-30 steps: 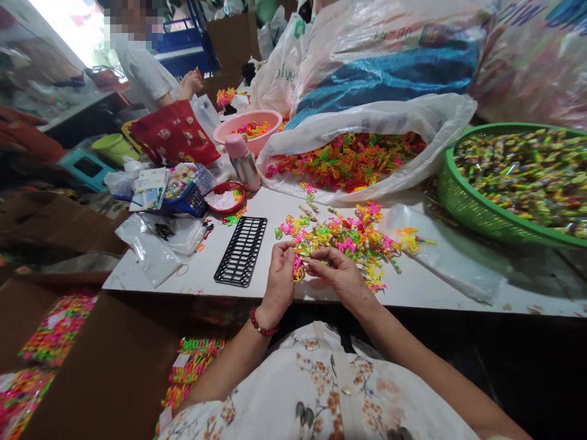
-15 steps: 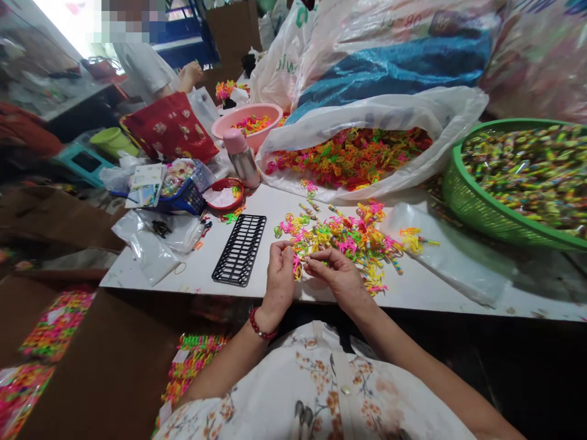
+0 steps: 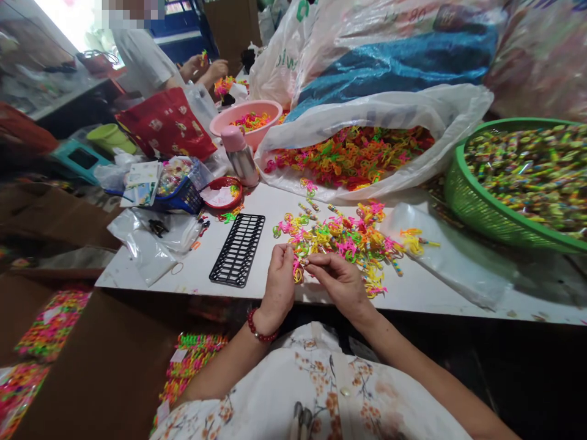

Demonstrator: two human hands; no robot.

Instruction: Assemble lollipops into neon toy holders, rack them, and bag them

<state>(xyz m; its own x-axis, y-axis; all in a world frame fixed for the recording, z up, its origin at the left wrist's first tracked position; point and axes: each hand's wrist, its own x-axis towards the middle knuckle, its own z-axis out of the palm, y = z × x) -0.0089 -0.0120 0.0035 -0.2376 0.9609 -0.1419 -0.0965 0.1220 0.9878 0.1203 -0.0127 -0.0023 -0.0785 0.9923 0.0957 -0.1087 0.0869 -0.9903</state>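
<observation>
My left hand (image 3: 280, 275) is closed in a pinch at the table's front edge, with small pink and yellow plastic pieces (image 3: 298, 271) at its fingertips. Close on its right, my right hand (image 3: 337, 278) pinches something too small to make out, its fingertips nearly touching those pieces. Behind both hands spreads a loose pile of bright plastic pieces (image 3: 348, 235), with a few striped sticks among them. A black slotted rack (image 3: 237, 250) lies flat to the left of my hands.
An open white sack (image 3: 279, 165) of coloured pieces stands behind the pile. At the right is a green basket (image 3: 499, 211); a clear plastic bag (image 3: 449, 256) lies before it. Left are a pink-topped flask (image 3: 241, 156), a red basket (image 3: 238, 198) and a blue basket (image 3: 183, 198). A person (image 3: 142, 58) sits beyond.
My hands stay nearly in place, with the right fingertips slightly closer to the left ones. Both hands of the person at the back now show, raised together.
</observation>
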